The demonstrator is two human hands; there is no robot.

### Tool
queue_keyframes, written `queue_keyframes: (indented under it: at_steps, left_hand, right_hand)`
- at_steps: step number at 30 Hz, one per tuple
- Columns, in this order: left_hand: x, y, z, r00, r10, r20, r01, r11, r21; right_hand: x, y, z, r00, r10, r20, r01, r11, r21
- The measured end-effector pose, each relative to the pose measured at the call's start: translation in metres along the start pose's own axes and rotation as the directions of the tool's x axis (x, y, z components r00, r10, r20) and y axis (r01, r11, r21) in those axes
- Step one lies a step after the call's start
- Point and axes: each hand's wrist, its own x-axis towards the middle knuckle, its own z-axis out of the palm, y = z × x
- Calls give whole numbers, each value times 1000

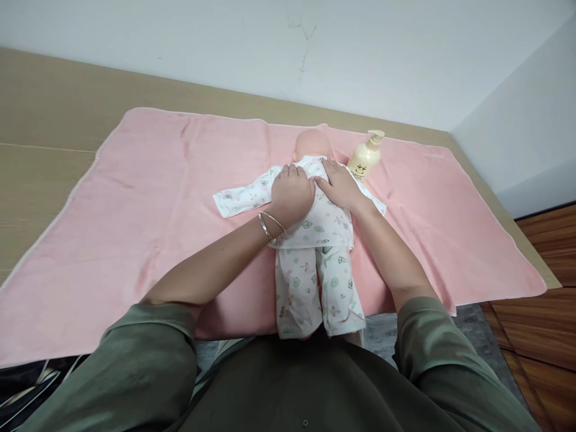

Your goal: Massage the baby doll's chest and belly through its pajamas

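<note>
A baby doll [312, 144] in a white top [326, 225] with small printed figures and matching trousers [297, 291] lies stretched out on a pink blanket [189, 210]. Its smooth head points away from me, and no facial features show. My left hand [292, 192], with bangles at the wrist, rests on the doll's upper body on the left side, fingers bent over slightly but not gripping. Beside it, my right hand [339, 185] lies flat on the upper right of the top, thumb spread towards the left hand. The two thumbs nearly meet.
A cream pump bottle [365, 157] stands on the blanket just right of the doll's head. Under the blanket is a wooden table [54, 102] against a white wall [216, 48]. A brown wooden cabinet [546, 312] is at the right.
</note>
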Motion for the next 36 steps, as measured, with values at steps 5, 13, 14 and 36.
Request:
queue_keyframes:
  at_steps: [5, 13, 14, 36]
  left_hand:
    - [0, 1, 1, 1000, -14, 10, 14, 1000, 1]
    - [1, -3, 9, 998, 4, -55, -5, 1000, -19]
    - [1, -4, 9, 999, 5, -51, -6, 1000, -16]
    - [19, -21, 14, 1000, 16, 8, -15, 990, -142]
  right_hand:
    - [1, 4, 0, 1000, -21, -2, 21, 999, 26]
    - [3, 7, 4, 1000, -20, -24, 20, 999, 38]
    - [2, 6, 4, 1000, -15, -22, 16, 999, 36]
    - [-23, -45, -8, 996, 49, -77, -55, 996, -75]
